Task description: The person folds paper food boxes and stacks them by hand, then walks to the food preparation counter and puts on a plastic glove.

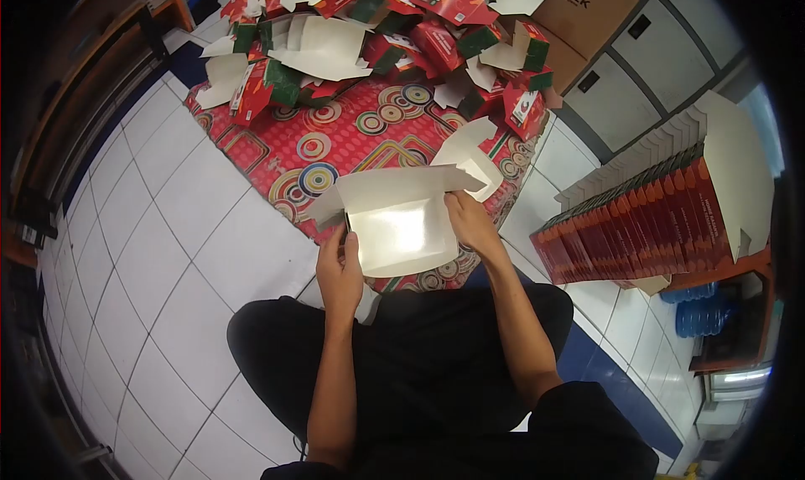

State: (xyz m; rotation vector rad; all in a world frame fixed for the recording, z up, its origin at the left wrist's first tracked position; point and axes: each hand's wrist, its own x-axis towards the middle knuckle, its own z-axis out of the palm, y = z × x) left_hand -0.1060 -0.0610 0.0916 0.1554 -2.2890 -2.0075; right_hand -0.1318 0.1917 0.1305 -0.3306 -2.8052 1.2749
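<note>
An open carton (402, 228), white on the inside, is held above my lap with its back flap raised and its interior facing me. My left hand (340, 266) grips its left side, thumb at the near edge. At its right side, my right hand (471, 222) is closed on the wall near the upper corner. Just behind the carton lies another white-lined box (470, 157) on the red patterned mat (312, 147).
A heap of red and green cartons (436, 48) covers the mat's far end. On the right stands a long nested stack of red cartons (637, 220). Brown cardboard boxes (579, 15), grey cabinets (625, 103) and blue water bottles (703, 316) are beyond. White floor tiles (168, 262) lie left.
</note>
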